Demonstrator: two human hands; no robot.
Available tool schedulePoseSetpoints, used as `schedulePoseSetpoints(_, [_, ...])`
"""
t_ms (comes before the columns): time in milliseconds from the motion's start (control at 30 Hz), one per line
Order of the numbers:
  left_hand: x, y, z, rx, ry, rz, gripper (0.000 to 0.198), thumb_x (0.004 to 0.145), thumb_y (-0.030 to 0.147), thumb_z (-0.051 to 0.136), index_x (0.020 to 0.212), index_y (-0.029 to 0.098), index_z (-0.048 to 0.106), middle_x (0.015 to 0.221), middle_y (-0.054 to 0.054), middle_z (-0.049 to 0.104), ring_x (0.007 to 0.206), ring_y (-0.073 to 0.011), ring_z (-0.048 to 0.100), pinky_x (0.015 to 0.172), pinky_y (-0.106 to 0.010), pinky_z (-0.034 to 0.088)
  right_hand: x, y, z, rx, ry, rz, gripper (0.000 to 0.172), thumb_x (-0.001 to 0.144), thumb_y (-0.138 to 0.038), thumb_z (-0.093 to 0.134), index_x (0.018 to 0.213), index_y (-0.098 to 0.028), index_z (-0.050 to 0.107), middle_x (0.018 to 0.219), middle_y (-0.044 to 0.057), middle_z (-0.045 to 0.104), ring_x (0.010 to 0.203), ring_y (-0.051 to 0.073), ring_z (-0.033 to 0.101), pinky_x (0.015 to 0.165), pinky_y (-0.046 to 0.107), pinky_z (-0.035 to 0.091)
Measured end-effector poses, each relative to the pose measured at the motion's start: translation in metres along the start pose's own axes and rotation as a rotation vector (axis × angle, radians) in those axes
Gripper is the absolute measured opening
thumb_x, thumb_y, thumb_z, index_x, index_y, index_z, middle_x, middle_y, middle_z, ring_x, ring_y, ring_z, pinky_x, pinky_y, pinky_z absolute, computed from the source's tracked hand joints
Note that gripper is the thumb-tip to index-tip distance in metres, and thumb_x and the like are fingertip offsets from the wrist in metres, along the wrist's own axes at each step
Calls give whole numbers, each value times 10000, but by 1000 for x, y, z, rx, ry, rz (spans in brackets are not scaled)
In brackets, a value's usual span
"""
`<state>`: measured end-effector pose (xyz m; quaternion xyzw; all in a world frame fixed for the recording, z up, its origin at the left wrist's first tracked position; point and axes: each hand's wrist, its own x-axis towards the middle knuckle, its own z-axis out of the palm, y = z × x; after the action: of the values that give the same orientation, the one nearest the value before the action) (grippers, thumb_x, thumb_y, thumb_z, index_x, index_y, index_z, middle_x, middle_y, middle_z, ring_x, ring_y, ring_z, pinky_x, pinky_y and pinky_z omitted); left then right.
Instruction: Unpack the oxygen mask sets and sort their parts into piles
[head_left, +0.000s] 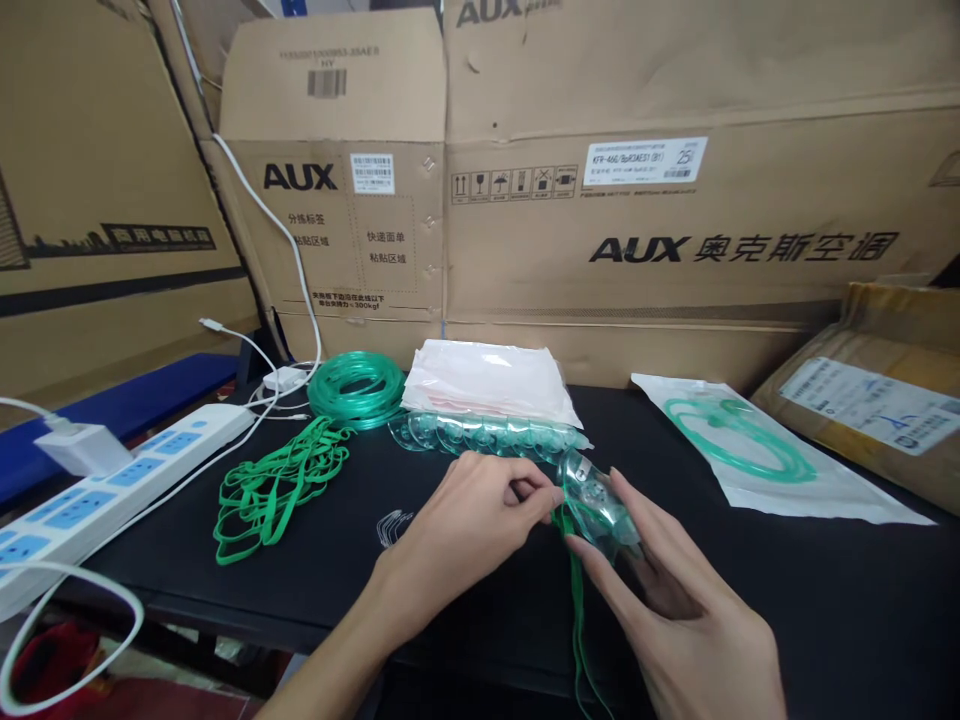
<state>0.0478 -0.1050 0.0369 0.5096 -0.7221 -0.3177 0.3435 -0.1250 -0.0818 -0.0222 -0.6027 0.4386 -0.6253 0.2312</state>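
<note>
My right hand (675, 590) grips a clear green-tinted oxygen mask (592, 495) between thumb and fingers, tilted over the table. At the mask's left edge my left hand (487, 515) pinches a green elastic strap (577, 610), which hangs down past the table's front. Just behind the hands lies a row of several similar clear masks (480, 436), overlapping one another. A tangled pile of green elastic straps (289, 480) is to the left. Between that pile and my left wrist are thin, pale wire-like strips (394, 527).
A coil of green tubing (356, 388) sits beside a stack of white packets (487, 370). A packaged green tube (750, 440) lies on the right, near a taped carton (877, 380). The white power strip (127, 490) and cables occupy the left. Cardboard boxes (525, 270) stand behind.
</note>
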Motion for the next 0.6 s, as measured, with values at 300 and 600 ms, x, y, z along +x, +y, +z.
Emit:
schedulePoseSetpoints(300, [-1, -2, 3, 61, -13, 34, 248, 915, 371, 642, 774, 209, 767, 623, 43, 672, 606, -105, 572, 618, -233, 384, -2, -6, -1, 6, -23, 19, 422, 871, -231, 758, 1271, -362, 719, 1298, -43, 710, 1179, 192, 692, 1041, 273, 564])
schedulePoseSetpoints(600, [-4, 2, 10, 83, 29, 130, 183, 882, 262, 600, 726, 197, 673, 645, 58, 611, 614, -93, 516, 621, -238, 382, 4, -2, -14, -332, -13, -205, 430, 905, -281, 727, 1329, -340, 680, 1257, -3, 702, 1079, 230, 690, 1058, 397, 514])
